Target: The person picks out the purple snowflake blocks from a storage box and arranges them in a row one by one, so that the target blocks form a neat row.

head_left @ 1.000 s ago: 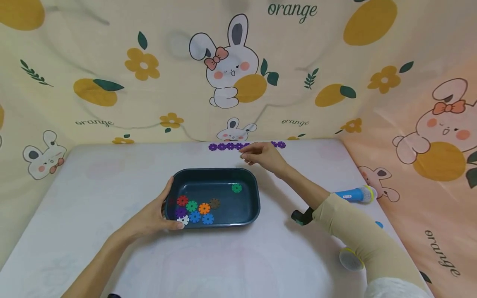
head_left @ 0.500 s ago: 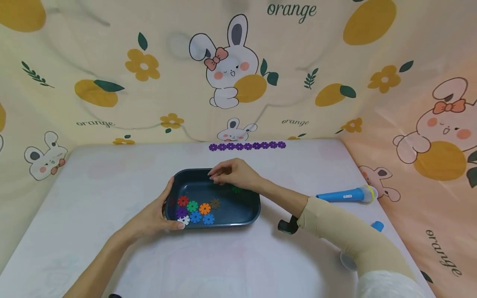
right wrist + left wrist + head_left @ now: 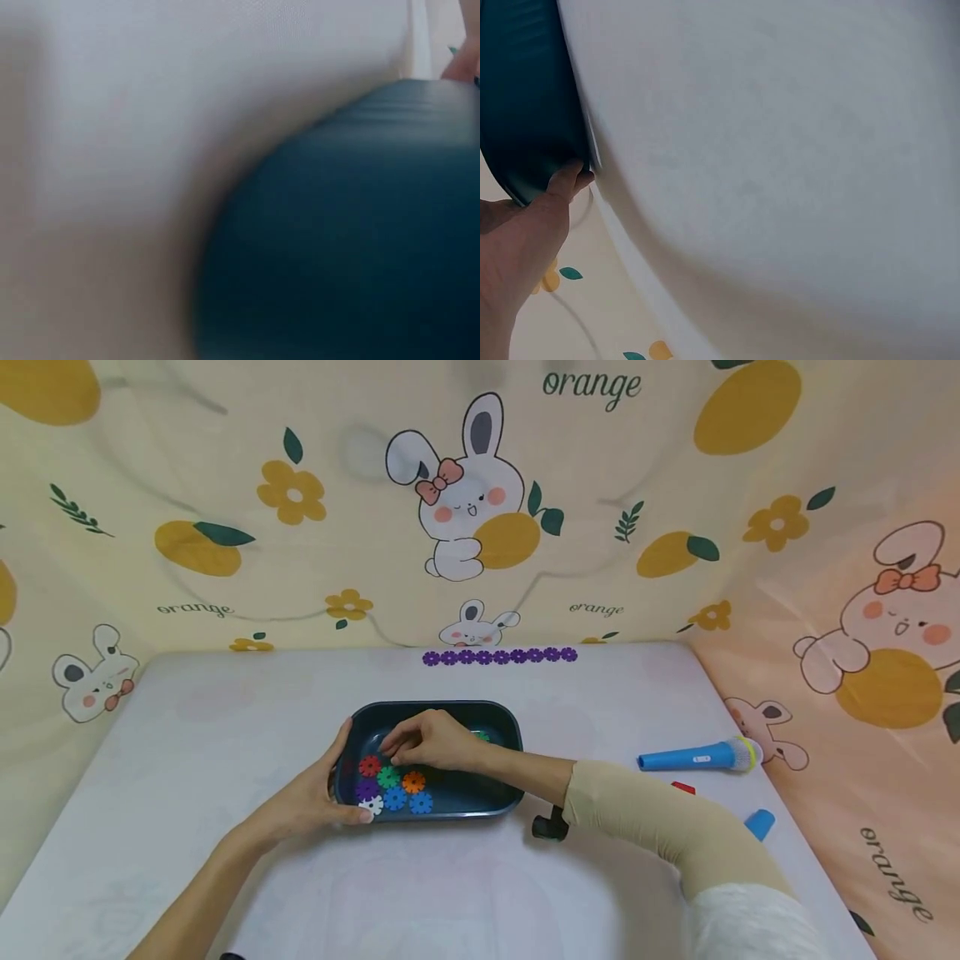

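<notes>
A dark teal tray [image 3: 472,797] lies on the table, and my left hand [image 3: 300,800] grips its left end, thumb over the front rim. The left wrist view also has this hand [image 3: 529,259] on the tray's edge [image 3: 532,97]. Inside lie notched flower-shaped discs: red [image 3: 370,766], green [image 3: 388,777], orange [image 3: 414,782], purple [image 3: 367,789], white [image 3: 372,807] and two blue ones [image 3: 421,802]. Another green disc [image 3: 483,737] is partly covered by my right hand [image 3: 433,742], whose bent fingers hover over the discs, with nothing visible between them.
A row of joined purple discs [image 3: 501,657] lies near the table's back edge. To the right are a blue toy microphone [image 3: 693,757], a small red piece [image 3: 683,787] and a blue piece [image 3: 760,824]. A patterned cloth [image 3: 360,518] hangs behind the table.
My right hand has come from the purple row at the back, down and left into the tray. A brown disc is now hidden behind it. The left hand has kept its grip.
</notes>
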Demonstrator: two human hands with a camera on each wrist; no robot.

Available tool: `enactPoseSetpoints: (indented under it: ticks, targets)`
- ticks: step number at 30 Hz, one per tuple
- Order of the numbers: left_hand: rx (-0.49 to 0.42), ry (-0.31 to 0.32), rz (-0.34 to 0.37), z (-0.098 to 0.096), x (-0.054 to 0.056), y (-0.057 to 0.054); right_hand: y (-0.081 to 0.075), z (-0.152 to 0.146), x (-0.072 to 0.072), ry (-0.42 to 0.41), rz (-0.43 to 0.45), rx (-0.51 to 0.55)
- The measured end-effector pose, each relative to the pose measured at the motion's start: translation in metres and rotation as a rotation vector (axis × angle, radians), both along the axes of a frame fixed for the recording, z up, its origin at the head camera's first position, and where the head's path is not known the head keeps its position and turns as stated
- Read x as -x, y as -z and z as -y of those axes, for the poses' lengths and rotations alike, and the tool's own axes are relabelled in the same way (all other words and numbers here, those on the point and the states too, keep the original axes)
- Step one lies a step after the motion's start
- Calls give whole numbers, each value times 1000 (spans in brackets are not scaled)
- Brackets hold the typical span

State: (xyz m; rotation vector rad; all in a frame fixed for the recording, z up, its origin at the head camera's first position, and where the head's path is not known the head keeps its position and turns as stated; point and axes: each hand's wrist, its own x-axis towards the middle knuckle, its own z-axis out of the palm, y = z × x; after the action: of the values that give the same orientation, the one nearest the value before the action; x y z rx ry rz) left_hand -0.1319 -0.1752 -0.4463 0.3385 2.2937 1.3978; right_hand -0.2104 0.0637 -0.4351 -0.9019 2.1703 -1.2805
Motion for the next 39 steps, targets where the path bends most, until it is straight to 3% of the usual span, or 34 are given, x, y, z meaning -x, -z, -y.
enactPoseSetpoints:
  ticks: [10, 17, 23, 35, 39]
  targets:
    - [-30, 17, -4, 2, -2, 0, 12, 27, -8, -110, -74, -89]
    - [-38, 28, -46, 2, -1, 0, 22, 35, -14, -89, -185, -179]
    - [-74, 36, -32, 3, -1, 2, 25, 39, -19, -102, -283, -237]
    - [-66, 28, -43, 1, -1, 2, 30, 36, -25, -112, -425, -211]
    - [-54, 30, -50, 1, -1, 1, 28, 34, -23, -116, -382, -179]
